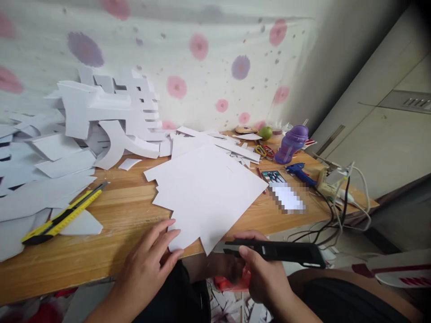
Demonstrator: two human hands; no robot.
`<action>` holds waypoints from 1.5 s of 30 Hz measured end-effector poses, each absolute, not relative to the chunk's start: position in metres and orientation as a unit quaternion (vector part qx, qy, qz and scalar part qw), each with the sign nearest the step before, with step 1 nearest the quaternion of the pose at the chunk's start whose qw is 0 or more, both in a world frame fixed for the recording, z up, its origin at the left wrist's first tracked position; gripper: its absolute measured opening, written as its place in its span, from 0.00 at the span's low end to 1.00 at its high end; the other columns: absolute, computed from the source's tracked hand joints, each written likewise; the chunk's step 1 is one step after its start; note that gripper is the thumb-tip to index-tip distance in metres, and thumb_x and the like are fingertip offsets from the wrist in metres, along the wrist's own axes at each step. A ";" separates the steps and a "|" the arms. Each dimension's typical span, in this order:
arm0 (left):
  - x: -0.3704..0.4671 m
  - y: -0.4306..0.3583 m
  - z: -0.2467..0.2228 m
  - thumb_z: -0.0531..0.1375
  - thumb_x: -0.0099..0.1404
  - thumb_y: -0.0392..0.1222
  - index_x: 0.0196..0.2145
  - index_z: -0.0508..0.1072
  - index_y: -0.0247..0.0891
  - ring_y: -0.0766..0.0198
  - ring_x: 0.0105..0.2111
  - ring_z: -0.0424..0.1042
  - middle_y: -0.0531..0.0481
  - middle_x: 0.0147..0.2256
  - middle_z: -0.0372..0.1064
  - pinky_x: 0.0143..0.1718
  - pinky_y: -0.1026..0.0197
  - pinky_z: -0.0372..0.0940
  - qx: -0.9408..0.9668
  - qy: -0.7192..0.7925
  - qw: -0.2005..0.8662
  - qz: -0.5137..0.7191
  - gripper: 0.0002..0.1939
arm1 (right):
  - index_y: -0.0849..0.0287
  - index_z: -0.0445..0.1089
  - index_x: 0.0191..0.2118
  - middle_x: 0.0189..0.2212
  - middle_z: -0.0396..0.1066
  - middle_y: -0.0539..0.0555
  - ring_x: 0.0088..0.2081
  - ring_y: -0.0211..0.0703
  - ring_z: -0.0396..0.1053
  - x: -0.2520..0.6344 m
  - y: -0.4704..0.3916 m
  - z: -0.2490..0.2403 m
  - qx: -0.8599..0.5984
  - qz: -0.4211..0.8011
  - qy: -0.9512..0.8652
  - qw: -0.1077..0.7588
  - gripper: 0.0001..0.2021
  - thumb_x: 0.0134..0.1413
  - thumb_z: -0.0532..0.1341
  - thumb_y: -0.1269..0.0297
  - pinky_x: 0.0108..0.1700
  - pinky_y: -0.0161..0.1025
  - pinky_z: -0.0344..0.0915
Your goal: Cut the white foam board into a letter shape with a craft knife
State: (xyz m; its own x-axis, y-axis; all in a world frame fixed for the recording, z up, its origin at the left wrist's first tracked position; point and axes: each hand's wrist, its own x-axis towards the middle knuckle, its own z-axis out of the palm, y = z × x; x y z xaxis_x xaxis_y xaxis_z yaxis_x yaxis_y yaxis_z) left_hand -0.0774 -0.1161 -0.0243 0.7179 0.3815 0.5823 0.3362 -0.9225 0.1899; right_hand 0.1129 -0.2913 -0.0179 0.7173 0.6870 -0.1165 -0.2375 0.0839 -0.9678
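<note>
My right hand [266, 273] is wrapped round a black utility knife [286, 252] at the table's front edge. Its blade points left, close to the lower corner of a large white foam board sheet [205, 193]; whether it touches the sheet I cannot tell. The sheet lies flat, with stepped notches along its left side. My left hand [151, 255] rests with fingers spread, fingertips on the sheet's lower left edge. A yellow and black utility knife [65, 215] lies on white cut pieces [82, 224] to the left.
White cut-out shapes [111, 107] are piled at the back left. Scissors [264, 151], a purple bottle [292, 143], a blue glue gun [301, 172], a phone [288, 197] and a power strip [328, 184] with cables occupy the right. Scraps [229, 305] lie below the wooden table [121, 197].
</note>
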 end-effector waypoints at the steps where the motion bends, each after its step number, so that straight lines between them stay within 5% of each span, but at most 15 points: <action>1: -0.077 -0.117 -0.024 0.56 0.68 0.43 0.47 0.69 0.43 0.54 0.51 0.70 0.44 0.52 0.67 0.51 0.55 0.67 0.929 0.191 0.040 0.314 0.10 | 0.57 0.77 0.35 0.23 0.74 0.53 0.22 0.45 0.70 0.115 -0.291 -0.016 -0.599 0.328 -0.183 0.707 0.15 0.43 0.70 0.52 0.23 0.40 0.68; 7: -0.075 -0.117 -0.015 0.58 0.66 0.39 0.49 0.69 0.42 0.50 0.57 0.64 0.43 0.53 0.66 0.56 0.47 0.63 0.946 0.152 0.042 0.284 0.13 | 0.53 0.78 0.35 0.30 0.78 0.54 0.33 0.49 0.75 0.126 -0.293 -0.008 -0.668 0.241 -0.207 0.673 0.14 0.42 0.70 0.53 0.34 0.43 0.73; 16: -0.064 -0.124 -0.008 0.58 0.66 0.31 0.45 0.74 0.38 0.49 0.57 0.64 0.44 0.50 0.72 0.58 0.42 0.61 0.953 0.121 0.065 0.269 0.11 | 0.50 0.73 0.40 0.29 0.78 0.49 0.27 0.43 0.75 0.123 -0.287 0.000 -0.722 0.148 -0.296 0.608 0.12 0.49 0.67 0.55 0.25 0.36 0.72; 22: -0.064 -0.127 -0.011 0.57 0.67 0.33 0.45 0.76 0.37 0.47 0.55 0.68 0.44 0.50 0.74 0.54 0.45 0.67 0.950 0.130 0.043 0.282 0.12 | 0.51 0.73 0.39 0.31 0.78 0.51 0.30 0.44 0.76 0.110 -0.264 0.000 -0.776 0.017 -0.371 0.510 0.13 0.50 0.66 0.52 0.33 0.39 0.73; 29: -0.068 -0.127 -0.017 0.58 0.67 0.33 0.49 0.75 0.35 0.46 0.57 0.66 0.44 0.51 0.73 0.53 0.46 0.69 0.954 0.106 0.038 0.278 0.14 | 0.55 0.69 0.42 0.28 0.77 0.50 0.26 0.40 0.75 0.103 -0.237 -0.003 -0.730 -0.092 -0.526 0.426 0.09 0.54 0.63 0.63 0.29 0.35 0.72; 45: -0.070 -0.127 -0.023 0.50 0.71 0.32 0.48 0.76 0.33 0.48 0.58 0.65 0.42 0.53 0.73 0.54 0.51 0.68 0.947 0.111 0.051 0.298 0.17 | 0.61 0.70 0.42 0.29 0.77 0.54 0.28 0.40 0.76 0.099 -0.235 -0.010 -0.694 -0.188 -0.579 0.384 0.10 0.53 0.65 0.68 0.35 0.34 0.75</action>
State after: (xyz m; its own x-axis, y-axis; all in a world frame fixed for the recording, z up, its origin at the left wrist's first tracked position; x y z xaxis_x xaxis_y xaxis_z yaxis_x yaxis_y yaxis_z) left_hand -0.0697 -0.1266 -0.0227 0.7977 0.2412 0.5527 0.1800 -0.9700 0.1635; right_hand 0.0988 -0.2347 -0.0096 0.2584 0.6597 0.7057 0.9486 -0.0349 -0.3147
